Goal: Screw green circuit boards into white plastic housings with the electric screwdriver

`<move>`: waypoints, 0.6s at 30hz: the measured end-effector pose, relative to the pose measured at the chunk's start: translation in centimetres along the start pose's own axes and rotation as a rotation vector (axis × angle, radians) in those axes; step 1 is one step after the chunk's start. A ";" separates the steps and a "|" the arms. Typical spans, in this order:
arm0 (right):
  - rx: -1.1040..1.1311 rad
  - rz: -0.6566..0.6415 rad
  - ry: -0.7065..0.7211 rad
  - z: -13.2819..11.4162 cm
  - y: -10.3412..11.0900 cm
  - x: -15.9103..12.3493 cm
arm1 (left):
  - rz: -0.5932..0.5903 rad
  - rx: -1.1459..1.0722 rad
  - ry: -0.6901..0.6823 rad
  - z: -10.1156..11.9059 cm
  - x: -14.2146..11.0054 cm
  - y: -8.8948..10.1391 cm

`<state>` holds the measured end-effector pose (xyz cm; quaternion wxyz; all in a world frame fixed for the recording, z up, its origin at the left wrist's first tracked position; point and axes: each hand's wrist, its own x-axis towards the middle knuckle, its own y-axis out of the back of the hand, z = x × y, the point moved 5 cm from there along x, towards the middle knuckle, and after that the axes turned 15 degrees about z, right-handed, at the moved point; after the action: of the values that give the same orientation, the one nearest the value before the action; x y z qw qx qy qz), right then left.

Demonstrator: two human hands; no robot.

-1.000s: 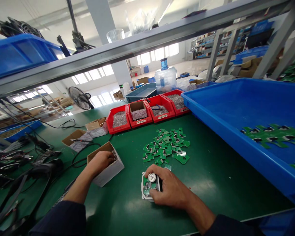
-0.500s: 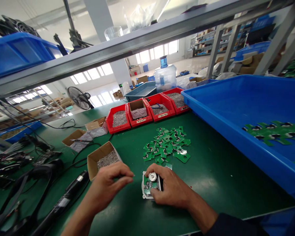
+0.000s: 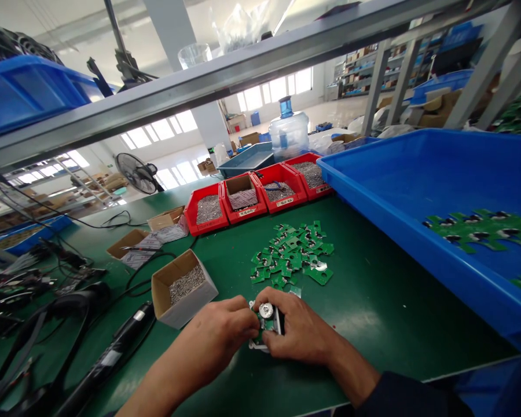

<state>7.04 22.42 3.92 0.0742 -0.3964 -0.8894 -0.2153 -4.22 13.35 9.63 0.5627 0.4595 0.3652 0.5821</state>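
Note:
My right hand (image 3: 297,330) grips a small white-framed assembly (image 3: 264,327) with a green circuit board and a round metal part, holding it on the green table (image 3: 373,313). My left hand (image 3: 223,333) is pinched closed at the assembly's left edge, fingertips touching it; whatever is pinched is too small to make out. Just left stands a small cardboard box of screws (image 3: 180,286). Behind the hands lies a pile of green circuit boards (image 3: 293,255).
An electric screwdriver (image 3: 113,353) lies at the left among black cables. Red bins of screws (image 3: 252,194) line the back. A large blue tray (image 3: 438,197) with more green boards stands on the right. A metal shelf rail (image 3: 226,81) crosses overhead.
My left hand left the screw box, came across to the right with fingers pinched, and now touches the assembly. My right hand has stayed on the assembly.

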 end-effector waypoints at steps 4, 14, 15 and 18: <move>0.007 0.015 0.014 0.2 -0.1 0.0 | 0.039 0.157 -0.164 1.7 -0.4 0.4; -0.017 -0.037 -0.066 0.1 0.2 0.1 | 0.152 0.243 0.555 -15.1 1.9 5.2; -0.019 -0.040 -0.071 0.1 0.2 0.1 | 0.111 0.238 0.587 -16.4 2.2 4.6; -0.027 -0.039 -0.078 0.0 0.3 0.1 | 0.035 0.214 0.649 -18.6 2.3 2.9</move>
<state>7.16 22.62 4.07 0.0298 -0.3880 -0.8963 -0.2128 -22.57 17.06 6.86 0.3556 0.3131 0.5762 0.6660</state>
